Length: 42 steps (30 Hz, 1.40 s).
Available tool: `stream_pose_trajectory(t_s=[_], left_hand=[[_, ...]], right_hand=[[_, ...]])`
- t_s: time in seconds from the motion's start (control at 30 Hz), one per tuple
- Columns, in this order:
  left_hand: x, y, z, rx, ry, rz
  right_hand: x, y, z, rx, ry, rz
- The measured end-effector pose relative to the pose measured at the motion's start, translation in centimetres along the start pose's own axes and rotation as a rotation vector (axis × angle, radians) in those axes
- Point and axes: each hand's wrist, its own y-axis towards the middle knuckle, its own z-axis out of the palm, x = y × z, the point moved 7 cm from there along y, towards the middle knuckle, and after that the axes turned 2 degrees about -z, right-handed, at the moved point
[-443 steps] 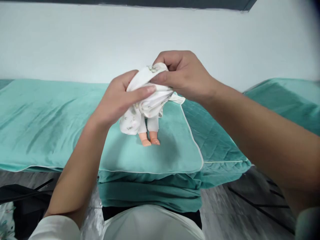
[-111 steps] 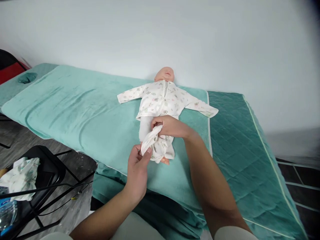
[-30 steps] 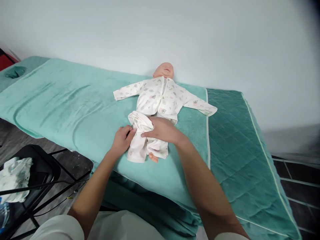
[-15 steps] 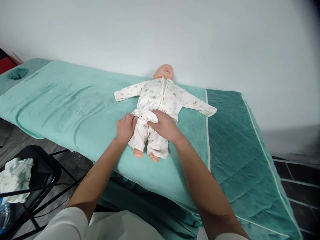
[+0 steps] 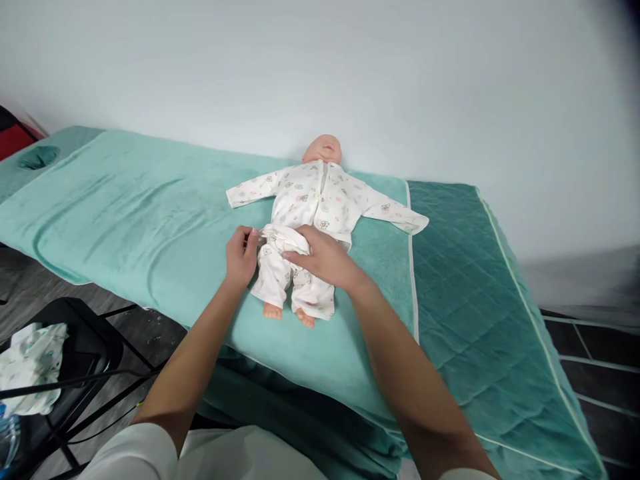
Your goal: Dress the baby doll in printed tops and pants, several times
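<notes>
A baby doll (image 5: 323, 149) lies on its back, head toward the wall, in a white printed long-sleeved top (image 5: 310, 197). White printed baby pants (image 5: 273, 270) cover its legs, with both feet showing below the cuffs. The waistband is bunched under the top's hem. At the waistband's left edge, my left hand (image 5: 241, 259) has its fingers curled and pinches the fabric. My right hand (image 5: 327, 259) lies across the other side of the waist, its thumb on the front of the pants and its fingers closed on the bunched band, partly hidden.
Under the doll is a light green towel-like cover (image 5: 165, 200) on a long padded table. A darker quilted green cover (image 5: 465, 280) shows to the right. A black folding chair (image 5: 90, 333) at lower left holds crumpled printed cloth (image 5: 37, 373) and a clear plastic bottle (image 5: 9, 437).
My left hand has shifted outward to the pants' left edge, from a fuller grip on the waistband to a pinch. The right hand stays at the waist. The view has moved slightly.
</notes>
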Motion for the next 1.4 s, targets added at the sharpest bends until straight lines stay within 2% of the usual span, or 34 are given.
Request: stream_pose_trajectory(t_s=[0.1,0.17,0.23,0.3,0.33,0.4,0.5,0.57,0.67,0.77,0.83,0.93,1.03,1.2,1.3,1.4], left_hand=[[0.8,0.9,0.3,0.016,-0.155,-0.074],[1.4,2.0,0.9,0.038,-0.244,-0.124],[1.7,3.2,1.9,0.079,-0.334,-0.184],[1.3,4.6,2.7,0.123,-0.391,-0.206],[0.7,5.2,3.1,0.153,-0.385,-0.189],[-1.3,6.0,4.1,0.261,-0.284,-0.08],[-4.9,5.6,5.8,0.468,0.034,0.188],[-6.4,4.9,6.6,0.53,0.253,0.316],[-7.7,4.0,7.5,0.527,0.523,0.385],[-8.4,3.6,7.9,0.436,0.736,0.389],[-8.6,3.4,8.0,0.375,0.784,0.392],[-8.1,3.5,7.7,0.287,0.677,0.402],[-6.6,4.2,6.9,0.225,0.446,0.347],[-2.9,5.9,5.7,0.144,-0.001,0.094],[0.4,7.5,5.0,0.035,-0.293,-0.111],[4.6,9.2,3.7,-0.139,-0.462,-0.308]], right_hand=[[1.0,-0.5,-1.0,0.038,0.077,-0.039],[1.3,-0.9,-2.2,-0.011,0.113,-0.06],[0.9,-1.3,-4.0,-0.188,0.066,-0.044],[-0.1,-1.7,-5.4,-0.379,-0.083,0.001],[-0.7,-1.8,-5.6,-0.421,-0.172,0.023],[-1.8,-1.6,-5.0,-0.41,-0.312,0.051],[-2.9,-1.0,-3.7,-0.349,-0.404,0.074],[-3.2,-0.8,-3.3,-0.34,-0.433,0.071],[-3.1,-0.6,-3.2,-0.389,-0.414,0.005],[-3.0,-0.8,-3.3,-0.468,-0.295,-0.106],[-2.9,-0.7,-3.1,-0.477,-0.218,-0.166],[-2.6,-0.6,-2.7,-0.459,-0.152,-0.219],[-2.6,-0.4,-2.6,-0.444,-0.119,-0.192],[-4.0,-0.7,-2.7,-0.483,-0.006,-0.033],[-5.6,-1.1,-3.2,-0.596,0.169,0.05],[-7.9,-2.3,-5.4,-0.848,0.308,0.113]])
